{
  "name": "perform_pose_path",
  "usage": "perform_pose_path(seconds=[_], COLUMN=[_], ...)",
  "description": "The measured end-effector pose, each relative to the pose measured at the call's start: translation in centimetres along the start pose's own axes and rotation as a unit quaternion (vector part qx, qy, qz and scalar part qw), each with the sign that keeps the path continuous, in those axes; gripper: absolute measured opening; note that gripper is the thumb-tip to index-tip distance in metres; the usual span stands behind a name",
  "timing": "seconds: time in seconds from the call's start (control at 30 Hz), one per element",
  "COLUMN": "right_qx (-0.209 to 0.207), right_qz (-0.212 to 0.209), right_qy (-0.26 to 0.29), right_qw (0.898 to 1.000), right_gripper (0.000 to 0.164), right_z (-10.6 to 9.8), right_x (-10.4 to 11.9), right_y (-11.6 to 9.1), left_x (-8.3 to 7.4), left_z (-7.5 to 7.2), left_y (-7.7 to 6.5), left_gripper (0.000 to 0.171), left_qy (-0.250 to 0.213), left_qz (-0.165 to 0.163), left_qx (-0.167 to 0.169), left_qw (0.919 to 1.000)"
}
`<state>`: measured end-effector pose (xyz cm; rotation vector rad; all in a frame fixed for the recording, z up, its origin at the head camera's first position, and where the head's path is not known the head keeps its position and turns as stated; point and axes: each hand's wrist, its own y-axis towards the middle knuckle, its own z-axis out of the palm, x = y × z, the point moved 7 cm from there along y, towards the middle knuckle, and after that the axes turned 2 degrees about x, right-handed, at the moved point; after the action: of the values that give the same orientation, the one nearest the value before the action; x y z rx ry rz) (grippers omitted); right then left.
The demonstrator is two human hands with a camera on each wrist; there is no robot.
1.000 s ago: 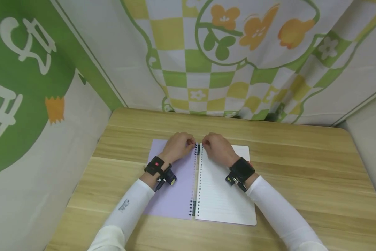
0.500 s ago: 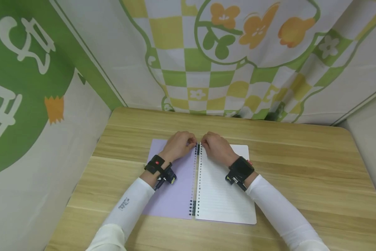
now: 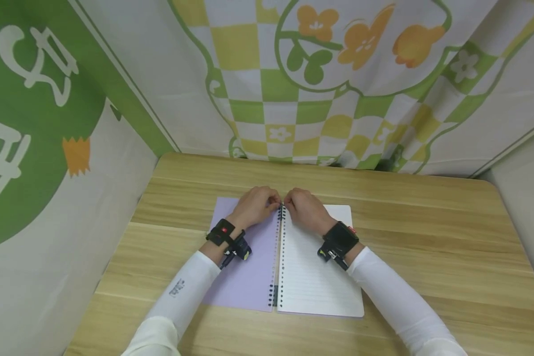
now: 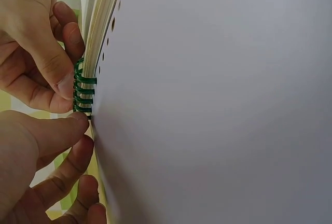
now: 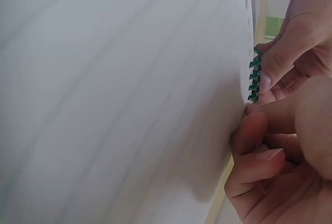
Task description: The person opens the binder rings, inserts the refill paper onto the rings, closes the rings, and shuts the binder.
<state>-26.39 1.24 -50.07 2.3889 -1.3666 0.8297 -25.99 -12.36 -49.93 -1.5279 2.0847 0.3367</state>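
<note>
A ring-bound notebook lies open in the head view, its lilac cover (image 3: 244, 277) on the left and lined white pages (image 3: 322, 277) on the right. Short dark green binding rings (image 3: 281, 213) join the halves at the top of the spine; a second set of binding rings (image 3: 274, 295) sits at the bottom. My left hand (image 3: 254, 203) pinches the top rings from the cover side. From the page side my right hand (image 3: 309, 210) pinches the same rings, thumb and fingertips close to the left hand's. Both wrist views show the green rings (image 4: 84, 92) between the fingertips.
The notebook rests on a wooden table (image 3: 427, 257). A checked, flowered curtain (image 3: 284, 109) hangs behind its far edge. Printed fabric (image 3: 128, 163) covers the left side, and a pale wall (image 3: 525, 173) stands at the right.
The hands have drawn slightly closer together at the top of the spine. There the gap between cover and pages has narrowed, and the top rings now look drawn together.
</note>
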Motion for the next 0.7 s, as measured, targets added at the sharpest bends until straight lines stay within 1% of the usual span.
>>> perform_pose_path(seconds=[0.13,0.4,0.7], right_qx=[0.001,-0.002,0.015], right_qz=[0.006,0.005,0.000], right_qy=[0.007,0.013,0.019], right_qw=[1.000,1.000,1.000], right_gripper=[0.017,0.017,0.018], right_z=[0.12,0.17,-0.14], right_x=[-0.10,-0.13,-0.04], right_y=[0.00,0.14,0.27], left_x=[0.11,0.11,-0.05], left_z=[0.13,0.09,-0.11], left_y=[0.07,0.26,0.55], left_gripper=[0.008,0.009,0.009], left_qy=[-0.003,-0.008,-0.021], left_qz=[-0.002,0.005,0.007], left_qx=[0.002,0.003,0.010], left_qw=[1.0000,0.9999,0.9997])
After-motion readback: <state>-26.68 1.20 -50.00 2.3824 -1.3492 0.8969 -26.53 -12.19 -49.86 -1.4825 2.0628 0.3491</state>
